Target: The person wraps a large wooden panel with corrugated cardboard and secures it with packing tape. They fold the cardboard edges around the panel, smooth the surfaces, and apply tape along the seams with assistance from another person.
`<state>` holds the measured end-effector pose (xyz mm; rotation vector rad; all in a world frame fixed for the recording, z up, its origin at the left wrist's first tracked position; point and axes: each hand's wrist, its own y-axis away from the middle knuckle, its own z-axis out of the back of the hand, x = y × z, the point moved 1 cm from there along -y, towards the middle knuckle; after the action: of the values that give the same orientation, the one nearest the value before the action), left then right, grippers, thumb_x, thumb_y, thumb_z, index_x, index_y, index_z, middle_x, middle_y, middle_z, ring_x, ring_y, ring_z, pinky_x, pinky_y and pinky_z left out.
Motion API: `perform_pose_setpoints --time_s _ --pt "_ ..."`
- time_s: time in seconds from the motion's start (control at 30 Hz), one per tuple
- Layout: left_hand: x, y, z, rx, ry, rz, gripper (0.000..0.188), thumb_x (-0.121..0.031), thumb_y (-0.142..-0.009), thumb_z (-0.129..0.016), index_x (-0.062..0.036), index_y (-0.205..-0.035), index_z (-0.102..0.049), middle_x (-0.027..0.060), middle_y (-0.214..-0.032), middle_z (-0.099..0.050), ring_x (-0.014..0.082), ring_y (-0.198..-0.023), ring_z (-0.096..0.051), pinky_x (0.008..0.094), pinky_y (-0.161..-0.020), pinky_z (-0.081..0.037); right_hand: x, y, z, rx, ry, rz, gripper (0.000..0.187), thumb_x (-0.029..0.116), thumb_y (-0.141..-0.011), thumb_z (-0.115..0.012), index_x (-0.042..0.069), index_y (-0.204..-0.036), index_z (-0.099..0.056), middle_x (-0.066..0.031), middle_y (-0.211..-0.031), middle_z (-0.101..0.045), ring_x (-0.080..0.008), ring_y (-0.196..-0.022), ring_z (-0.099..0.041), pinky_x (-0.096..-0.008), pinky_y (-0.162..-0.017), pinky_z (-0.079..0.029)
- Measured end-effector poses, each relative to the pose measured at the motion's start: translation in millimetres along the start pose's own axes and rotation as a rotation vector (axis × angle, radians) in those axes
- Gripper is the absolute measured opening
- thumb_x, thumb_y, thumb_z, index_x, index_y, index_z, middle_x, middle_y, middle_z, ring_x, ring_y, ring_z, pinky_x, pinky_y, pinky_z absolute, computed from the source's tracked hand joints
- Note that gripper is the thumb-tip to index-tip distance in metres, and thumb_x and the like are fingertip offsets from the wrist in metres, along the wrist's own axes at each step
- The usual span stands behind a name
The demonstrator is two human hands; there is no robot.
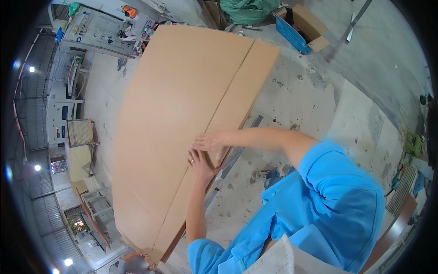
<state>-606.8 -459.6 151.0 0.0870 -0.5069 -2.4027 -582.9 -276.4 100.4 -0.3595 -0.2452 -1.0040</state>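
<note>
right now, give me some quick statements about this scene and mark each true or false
1. The left hand and right hand are both on the brown cardboard. True.
2. The person wears red. False: the sleeves are blue.
3. An open box with a blue side sits on the floor. True.
4. Something green lies on the cardboard. False: the green bundle is beyond its far edge.

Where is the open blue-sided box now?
In the head view, the box is near the top, right of centre, just right of the green bundle, by the tan sheet's far end.
</note>
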Motion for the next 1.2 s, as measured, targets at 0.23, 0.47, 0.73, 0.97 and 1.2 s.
perform_pose_setpoints --time_s 0.23,0.47,0.73,0.97,1.2 --pt "-16 10 11 0.012 0.176 0.169 0.145 -0.028 -0.050 -0.098 -0.0096 -0.161 -0.006 0.0230 -0.166 -0.012 0.0372 -0.155 -0.011 0.0552 -0.122 -0.022 -99 137 91 0.105 0.019 -0.533 0.102 0.061 -0.089 -0.061 -0.006 -0.156 -0.023 -0.0219 -0.165 -0.021 -0.0338 -0.154 -0.016 -0.0427 -0.127 -0.011" --pt "-23 5 7 0.100 0.135 0.316 0.147 -0.019 -0.045 -0.098 -0.0089 -0.160 -0.006 0.0210 -0.167 -0.007 0.0383 -0.154 -0.011 0.0556 -0.123 -0.021 -125 193 119 0.151 0.091 -0.557 0.101 0.067 -0.091 -0.051 -0.004 -0.157 -0.023 -0.0183 -0.167 -0.018 -0.0321 -0.155 -0.013 -0.0450 -0.127 -0.009" --pt "-58 -28 9 0.014 0.093 0.342 0.139 -0.027 -0.049 -0.097 -0.0018 -0.158 -0.014 0.0257 -0.164 -0.014 0.0442 -0.152 -0.012 0.0524 -0.123 -0.021 -140 197 130 0.215 0.178 -0.420 0.096 0.061 -0.092 -0.052 -0.011 -0.152 -0.029 -0.0283 -0.160 -0.029 -0.0399 -0.151 -0.022 -0.0516 -0.125 -0.012" --pt "-189 -88 40 -0.137 0.288 0.217 0.120 -0.032 -0.058 -0.091 -0.0037 -0.155 -0.026 0.0272 -0.161 -0.020 0.0462 -0.152 -0.014 0.0561 -0.124 -0.015 -153 200 126 0.263 0.061 -0.271 0.092 0.054 -0.091 -0.060 -0.012 -0.149 -0.033 -0.0300 -0.158 -0.030 -0.0433 -0.149 -0.026 -0.0518 -0.124 -0.014" --pt "-267 -89 53 -0.385 0.418 0.645 0.099 -0.012 -0.069 -0.077 -0.0111 -0.155 -0.029 0.0159 -0.160 -0.031 0.0381 -0.148 -0.029 0.0570 -0.119 -0.026 -175 207 145 0.196 0.152 -0.037 0.078 0.045 -0.088 -0.069 -0.011 -0.138 -0.048 -0.0318 -0.147 -0.043 -0.0451 -0.133 -0.044 -0.0503 -0.114 -0.033"
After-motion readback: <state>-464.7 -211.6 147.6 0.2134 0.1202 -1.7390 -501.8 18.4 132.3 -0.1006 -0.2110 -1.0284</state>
